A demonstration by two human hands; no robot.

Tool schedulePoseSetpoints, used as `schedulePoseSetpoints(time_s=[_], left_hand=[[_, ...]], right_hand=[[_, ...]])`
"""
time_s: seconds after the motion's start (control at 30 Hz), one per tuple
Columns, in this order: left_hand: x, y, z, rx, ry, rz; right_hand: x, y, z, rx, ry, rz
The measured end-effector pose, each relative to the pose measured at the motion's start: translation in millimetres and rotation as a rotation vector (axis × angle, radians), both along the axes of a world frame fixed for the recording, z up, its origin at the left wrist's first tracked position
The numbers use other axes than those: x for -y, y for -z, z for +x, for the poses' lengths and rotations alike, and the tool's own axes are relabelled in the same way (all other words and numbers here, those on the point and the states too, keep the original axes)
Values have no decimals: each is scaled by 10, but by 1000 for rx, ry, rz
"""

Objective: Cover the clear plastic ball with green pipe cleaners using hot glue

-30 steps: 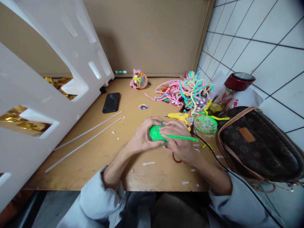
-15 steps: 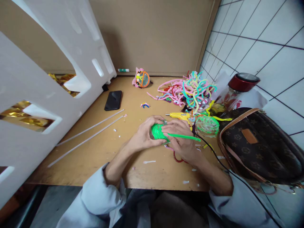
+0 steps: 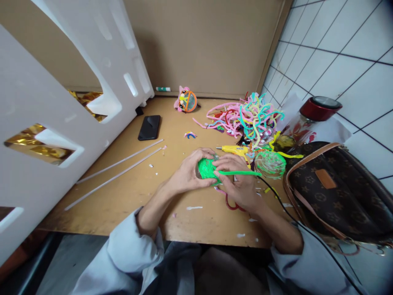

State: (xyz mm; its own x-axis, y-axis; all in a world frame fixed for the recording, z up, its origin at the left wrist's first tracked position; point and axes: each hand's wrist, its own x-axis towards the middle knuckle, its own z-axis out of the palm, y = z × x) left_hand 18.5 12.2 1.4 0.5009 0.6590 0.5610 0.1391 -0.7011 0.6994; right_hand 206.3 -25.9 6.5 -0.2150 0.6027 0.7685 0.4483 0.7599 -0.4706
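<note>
Between my two hands is a small round ball [image 3: 205, 169] covered in bright green fuzzy strands, with a clear part showing at its top. My left hand [image 3: 188, 171] curves around its left side, thumb below and fingers above. My right hand [image 3: 237, 184] presses fingers and thumb against its right side, at the base of a green pipe cleaner [image 3: 241, 173] that sticks out to the right. Behind the right hand lies a yellow glue gun [image 3: 233, 149]. Red scissor-like handles [image 3: 231, 204] show partly beneath that hand.
A second green-streaked clear ball [image 3: 270, 164] sits beside a brown handbag [image 3: 340, 192]. Behind are a pipe cleaner heap [image 3: 254, 119] and a red-lidded jar [image 3: 321, 108]. Leftward lie a phone [image 3: 149, 127], glue sticks [image 3: 116, 176] and a white plastic panel [image 3: 101, 61]. A decorated ball [image 3: 187, 100] stands behind.
The whole view has shifted slightly. My right fingers have moved a little on the ball, and the free pipe cleaner now points more level to the right. Both hands keep their hold.
</note>
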Motion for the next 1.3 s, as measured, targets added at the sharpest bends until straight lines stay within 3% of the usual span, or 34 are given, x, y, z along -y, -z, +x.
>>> schedulePoseSetpoints(time_s=[0.73, 1.3], left_hand=[[21, 7, 14, 34, -9, -106], [19, -19, 15, 11, -14, -94]], right_hand=[[-20, -12, -1, -53, -15, -33], [-11, -24, -2, -25, 5, -38]])
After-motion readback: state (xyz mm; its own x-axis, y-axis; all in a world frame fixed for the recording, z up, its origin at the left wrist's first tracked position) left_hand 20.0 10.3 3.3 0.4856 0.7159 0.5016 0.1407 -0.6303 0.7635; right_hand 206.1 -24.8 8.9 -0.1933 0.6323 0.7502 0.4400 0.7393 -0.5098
